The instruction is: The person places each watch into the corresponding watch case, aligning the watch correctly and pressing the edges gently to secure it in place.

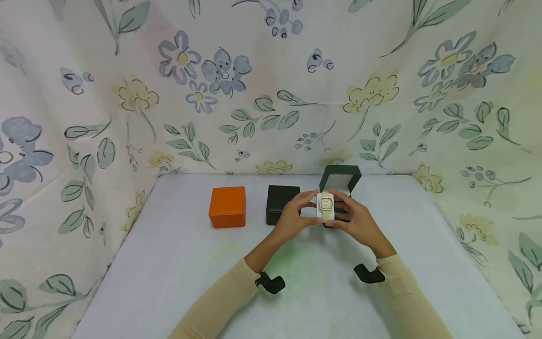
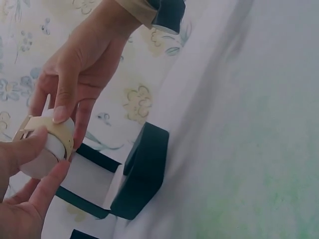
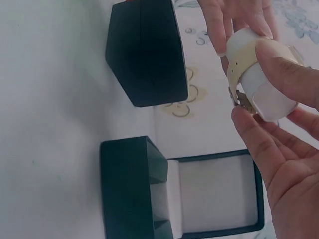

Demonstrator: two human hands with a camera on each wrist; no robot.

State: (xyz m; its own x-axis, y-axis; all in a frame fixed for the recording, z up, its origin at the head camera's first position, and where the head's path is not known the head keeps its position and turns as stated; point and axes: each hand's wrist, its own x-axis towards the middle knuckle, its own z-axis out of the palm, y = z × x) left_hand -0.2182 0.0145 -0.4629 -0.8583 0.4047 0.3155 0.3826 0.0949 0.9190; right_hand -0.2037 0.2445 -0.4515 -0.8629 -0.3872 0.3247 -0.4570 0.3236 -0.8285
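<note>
A watch (image 1: 326, 203) with a gold-rimmed face and a cream strap is wrapped around a white cushion (image 3: 275, 102). From the left side my left hand (image 1: 295, 214) grips the cushioned watch between thumb and fingers. My right hand (image 1: 356, 219) pinches its other side, thumb and fingertips on strap and cushion. Both hands hold it up in front of an open dark green watch box (image 1: 340, 176), whose lid stands raised with a white lining. In the right wrist view, the strap's buckle (image 3: 242, 101) shows at the cushion's edge, near my right fingertips.
A closed black box (image 1: 279, 197) stands just left of the green one, partly behind my left hand. Farther left sits a closed orange box (image 1: 227, 207). All rest on a white-covered table (image 1: 169, 282), with a floral curtain (image 1: 271, 84) rising behind and at the sides.
</note>
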